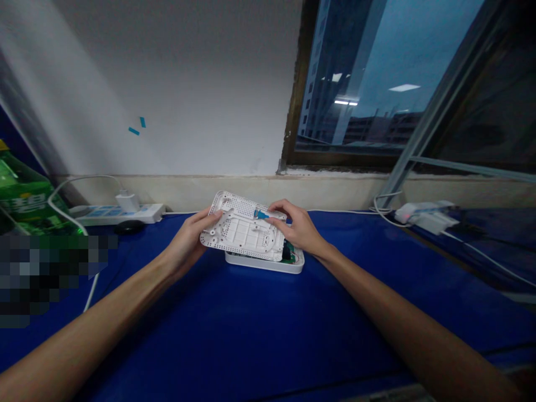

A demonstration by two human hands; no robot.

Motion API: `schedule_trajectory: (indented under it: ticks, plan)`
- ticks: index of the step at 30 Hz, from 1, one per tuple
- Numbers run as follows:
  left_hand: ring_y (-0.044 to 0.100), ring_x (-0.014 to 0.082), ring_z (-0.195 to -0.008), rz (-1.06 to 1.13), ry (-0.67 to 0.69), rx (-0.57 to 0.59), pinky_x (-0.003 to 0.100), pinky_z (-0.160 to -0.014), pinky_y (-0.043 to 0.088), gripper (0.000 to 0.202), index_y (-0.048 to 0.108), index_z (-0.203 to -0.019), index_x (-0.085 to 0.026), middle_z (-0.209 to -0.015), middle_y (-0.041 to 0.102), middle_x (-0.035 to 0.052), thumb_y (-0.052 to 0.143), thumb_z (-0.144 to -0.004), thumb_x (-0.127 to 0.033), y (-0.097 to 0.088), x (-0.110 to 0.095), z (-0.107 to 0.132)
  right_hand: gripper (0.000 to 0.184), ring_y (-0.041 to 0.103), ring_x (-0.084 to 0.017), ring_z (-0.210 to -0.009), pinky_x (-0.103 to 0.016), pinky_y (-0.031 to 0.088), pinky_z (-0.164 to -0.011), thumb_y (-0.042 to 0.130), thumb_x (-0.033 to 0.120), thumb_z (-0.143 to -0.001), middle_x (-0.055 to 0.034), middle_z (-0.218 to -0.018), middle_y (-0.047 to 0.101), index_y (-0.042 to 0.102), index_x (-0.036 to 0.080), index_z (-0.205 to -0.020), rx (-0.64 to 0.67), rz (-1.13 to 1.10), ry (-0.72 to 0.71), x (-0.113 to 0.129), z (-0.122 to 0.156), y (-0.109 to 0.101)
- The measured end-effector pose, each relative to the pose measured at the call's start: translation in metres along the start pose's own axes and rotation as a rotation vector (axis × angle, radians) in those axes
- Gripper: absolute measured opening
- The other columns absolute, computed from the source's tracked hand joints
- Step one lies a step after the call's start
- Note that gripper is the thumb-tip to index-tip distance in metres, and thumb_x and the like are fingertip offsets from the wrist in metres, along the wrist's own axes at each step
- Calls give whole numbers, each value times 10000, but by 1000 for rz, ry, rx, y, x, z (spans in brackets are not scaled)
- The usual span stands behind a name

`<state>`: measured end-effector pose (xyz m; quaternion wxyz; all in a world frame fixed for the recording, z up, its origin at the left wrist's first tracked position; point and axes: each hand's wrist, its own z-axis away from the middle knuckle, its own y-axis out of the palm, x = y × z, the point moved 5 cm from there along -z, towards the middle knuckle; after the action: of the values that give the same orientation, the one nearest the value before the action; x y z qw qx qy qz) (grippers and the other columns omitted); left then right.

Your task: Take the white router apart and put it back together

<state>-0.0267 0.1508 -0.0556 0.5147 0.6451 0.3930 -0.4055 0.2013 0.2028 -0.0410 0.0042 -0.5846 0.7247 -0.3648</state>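
My left hand (193, 237) grips the left edge of a white perforated plastic cover (240, 231), thumb on its ribbed inner face. The cover is tilted towards me. With thumb and fingers closed, my right hand (298, 226) pinches a small blue connector (262, 214) at the cover's upper right. Below and behind the cover lies a white casing (263, 264) on the table. Part of a green circuit board (288, 251) shows inside it at the right. The cover hides most of the casing.
A blue table (259, 329) runs up to the wall. At the back left are a power strip (151, 213) with a plugged-in charger, a dark mouse-like object (129, 226) and a green bottle (25, 195). White adapters (427, 216) with cables lie at the right, near a metal frame (402, 173).
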Motion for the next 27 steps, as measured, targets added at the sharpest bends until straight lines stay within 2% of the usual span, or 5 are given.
schedule_trajectory:
  ticks: [8, 13, 18, 22, 27]
  plan:
    - [528, 298, -1338, 255, 56, 137, 463, -1187, 356, 444, 628, -1288, -165, -1338, 649, 128, 593, -942, -441, 11, -10, 9, 261, 647, -232, -1052, -451, 536, -931, 696, 338, -896, -49, -1096, 666, 602, 256, -1125, -56, -213, 130, -13, -3, -1]
    - [548, 287, -1333, 249, 10, -4, 428, -1193, 359, 647, 447, -1477, -145, -1351, 628, 192, 559, -965, -524, 5, -9, 8, 183, 654, -215, -952, -379, 561, -781, 662, 318, -912, -37, -1000, 632, 522, 255, -1011, -158, -134, 144, -8, 3, -12]
    - [629, 301, -1224, 283, -109, -12, 396, -1035, 528, 698, 465, -1459, -116, -1327, 636, 214, 548, -950, -587, 4, -4, 9, 196, 640, -232, -1005, -402, 555, -826, 553, 97, -874, -87, -1076, 636, 506, 236, -1003, -11, 219, -190, 18, 11, -15]
    - [720, 191, -906, 207, -122, -128, 255, -773, 600, 510, 534, -1400, -126, -1182, 712, 142, 648, -922, -261, -6, 0, 6, 144, 639, -257, -1038, -433, 556, -854, 538, 110, -878, -127, -1123, 656, 529, 217, -975, 221, 420, -395, 38, 14, -4]
    - [737, 228, -884, 124, -141, -166, 325, -751, 611, 764, 414, -1501, -252, -1209, 704, 124, 695, -815, -66, -11, 2, 4, 380, 517, -290, -1310, -489, 461, -1071, 742, 349, -817, -136, -1357, 581, 559, 230, -1129, 327, 260, -269, 41, 8, -5]
